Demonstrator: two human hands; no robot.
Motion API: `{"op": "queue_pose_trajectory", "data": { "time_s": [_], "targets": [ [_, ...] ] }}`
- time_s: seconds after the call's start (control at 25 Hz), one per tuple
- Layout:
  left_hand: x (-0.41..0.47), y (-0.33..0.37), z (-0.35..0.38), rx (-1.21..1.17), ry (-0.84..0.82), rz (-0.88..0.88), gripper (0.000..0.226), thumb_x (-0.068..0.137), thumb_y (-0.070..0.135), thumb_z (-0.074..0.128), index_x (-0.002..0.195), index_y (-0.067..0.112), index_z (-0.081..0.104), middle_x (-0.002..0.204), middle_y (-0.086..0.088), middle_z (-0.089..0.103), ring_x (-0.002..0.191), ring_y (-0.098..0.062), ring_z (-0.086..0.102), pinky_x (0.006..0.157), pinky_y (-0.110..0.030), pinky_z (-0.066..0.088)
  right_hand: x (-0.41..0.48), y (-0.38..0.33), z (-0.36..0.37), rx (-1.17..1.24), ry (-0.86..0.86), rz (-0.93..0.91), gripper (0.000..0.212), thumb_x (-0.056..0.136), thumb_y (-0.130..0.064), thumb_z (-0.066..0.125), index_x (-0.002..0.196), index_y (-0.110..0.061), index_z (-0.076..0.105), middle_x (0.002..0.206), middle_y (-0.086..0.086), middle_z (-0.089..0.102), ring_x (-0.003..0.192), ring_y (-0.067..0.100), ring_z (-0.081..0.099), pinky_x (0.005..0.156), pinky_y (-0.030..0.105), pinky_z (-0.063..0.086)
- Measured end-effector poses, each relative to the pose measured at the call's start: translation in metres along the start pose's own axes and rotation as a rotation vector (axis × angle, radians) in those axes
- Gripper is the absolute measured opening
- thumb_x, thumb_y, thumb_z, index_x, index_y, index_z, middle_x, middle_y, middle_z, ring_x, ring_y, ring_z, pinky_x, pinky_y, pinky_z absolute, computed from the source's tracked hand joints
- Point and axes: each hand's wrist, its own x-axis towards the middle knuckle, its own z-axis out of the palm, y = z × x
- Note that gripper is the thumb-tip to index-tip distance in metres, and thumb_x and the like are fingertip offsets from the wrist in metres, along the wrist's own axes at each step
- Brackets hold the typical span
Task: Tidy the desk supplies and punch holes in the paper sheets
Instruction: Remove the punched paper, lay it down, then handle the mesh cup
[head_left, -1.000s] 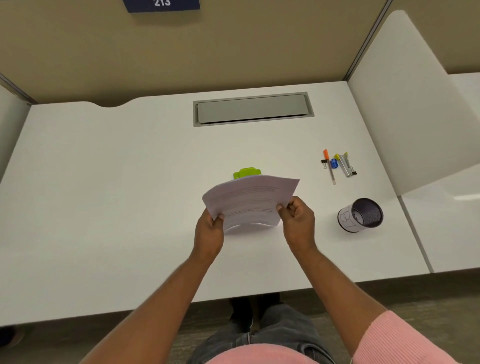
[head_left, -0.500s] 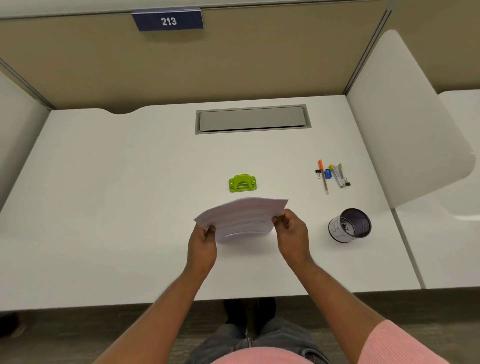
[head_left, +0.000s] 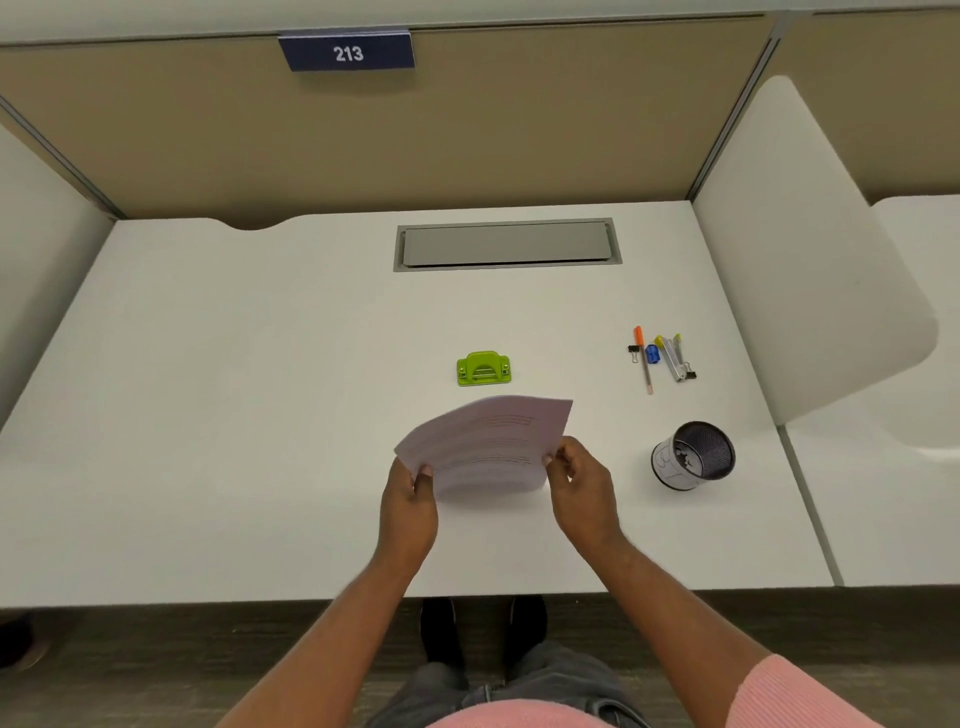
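I hold a small stack of printed paper sheets (head_left: 488, 441) above the white desk (head_left: 234, 415), tilted, far edge raised. My left hand (head_left: 408, 504) grips its left near corner and my right hand (head_left: 582, 486) pinches its right near edge. A green hole punch (head_left: 483, 369) sits on the desk just beyond the sheets, apart from them. To the right lie an orange pen (head_left: 643, 358), a blue sharpener (head_left: 652, 354), a silver stapler (head_left: 675, 358) and two black binder clips (head_left: 634, 353). A black mesh pen cup (head_left: 693, 456) stands nearer, at the right.
A grey cable hatch (head_left: 506, 244) is set into the desk at the back. Tan partition walls with a sign reading 213 (head_left: 347, 52) close off the far side. A white divider panel (head_left: 810, 249) rises on the right. The desk's near edge runs just above my legs.
The sheets have come down and toward me, uncovering the whole green hole punch. Both hands keep their hold. The view has tipped upward, showing more of the partition.
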Motion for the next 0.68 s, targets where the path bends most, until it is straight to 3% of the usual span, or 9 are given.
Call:
{"op": "queue_pose_trajectory", "data": {
  "time_s": [0.12,0.2,0.4,0.52,0.68],
  "targets": [
    [0.008,0.0,-0.007,0.031,0.003,0.026,0.032,0.106,0.017,0.041,0.134,0.028,0.052,0.121,0.016,0.062,0.114,0.005,0.055,0.091,-0.012,0.04,-0.001,-0.006,0.0,-0.015,0.021,-0.03,0.028,0.098,-0.008,0.055,0.104,-0.034,0.065,0.098,-0.03,0.069,0.09,-0.002,0.065,0.071,0.009,0.049],
    [0.009,-0.002,-0.012,0.023,0.003,0.039,0.033,0.105,0.017,0.043,0.135,0.03,0.051,0.119,0.019,0.061,0.112,0.012,0.054,0.091,-0.009,0.039,0.0,-0.004,0.0,-0.032,0.043,-0.052,0.027,0.097,-0.01,0.057,0.103,-0.036,0.065,0.096,-0.028,0.069,0.088,-0.002,0.065,0.07,0.008,0.048],
    [0.015,-0.012,-0.011,0.055,-0.049,0.02,0.034,0.105,0.014,0.043,0.137,0.024,0.05,0.127,0.009,0.059,0.119,-0.009,0.054,0.097,-0.019,0.038,0.0,0.0,0.011,-0.053,0.056,0.044,0.022,0.098,-0.009,0.058,0.099,-0.029,0.066,0.082,-0.022,0.068,0.077,0.001,0.063,0.065,0.008,0.046],
    [0.027,-0.007,-0.019,0.008,0.026,0.047,0.028,0.105,0.016,0.045,0.13,0.021,0.055,0.116,0.01,0.065,0.11,-0.004,0.059,0.088,-0.012,0.041,0.011,-0.012,0.023,-0.03,0.097,-0.012,0.022,0.097,-0.008,0.058,0.09,-0.028,0.063,0.079,-0.015,0.068,0.074,0.003,0.061,0.063,0.01,0.043],
    [0.051,0.004,-0.048,-0.049,0.167,0.11,0.017,0.103,0.021,0.05,0.113,0.031,0.059,0.098,0.018,0.067,0.092,0.001,0.062,0.075,-0.016,0.047,0.036,-0.042,0.049,0.03,0.132,-0.113,0.02,0.095,-0.004,0.059,0.087,-0.022,0.06,0.08,-0.009,0.066,0.073,0.003,0.058,0.066,0.016,0.045]
  ]
}}
